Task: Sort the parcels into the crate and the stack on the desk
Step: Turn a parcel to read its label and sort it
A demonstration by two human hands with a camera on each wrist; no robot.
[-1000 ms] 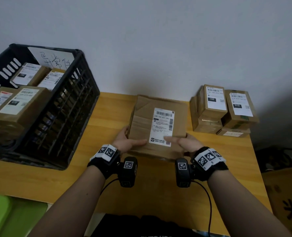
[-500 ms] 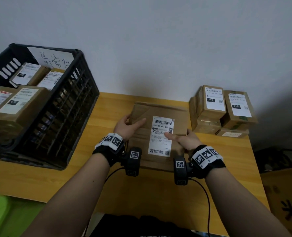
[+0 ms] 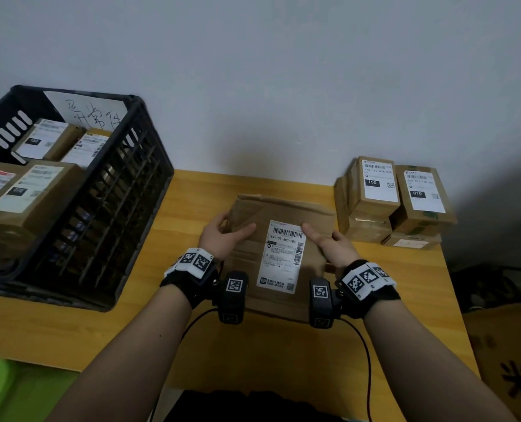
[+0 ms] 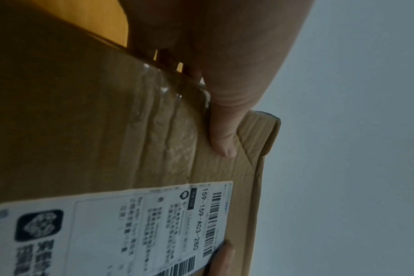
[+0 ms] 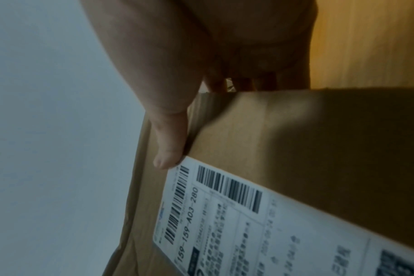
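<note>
A person's two hands hold a flat cardboard parcel [image 3: 283,254] over the wooden worktop [image 3: 149,339] at centre frame, label up, its long axis running from the near edge towards the wall. The left hand [image 3: 222,236] grips the left edge, thumb on the top face and fingers [image 4: 189,69] curled underneath; the right hand [image 3: 329,245] mirrors it on the right edge, thumb beside the label's [image 3: 283,257] barcode and fingers [image 5: 243,82] tucked below. The parcel sits squarely between the hands, neither one nearer. To the left of the frame stands the black crate [image 3: 125,208], already holding several boxes; at right, against the wall, is the stack [image 3: 396,202] of smaller boxes, just beside the parcel's far right corner. The label reads 159-159-A03-280; which destination that calls for cannot be told. The stack looks the shorter trip, a slight shift right, while the crate would mean carrying the parcel up and over its rim. Being wider than the stacked boxes, it would probably overhang them.
</note>
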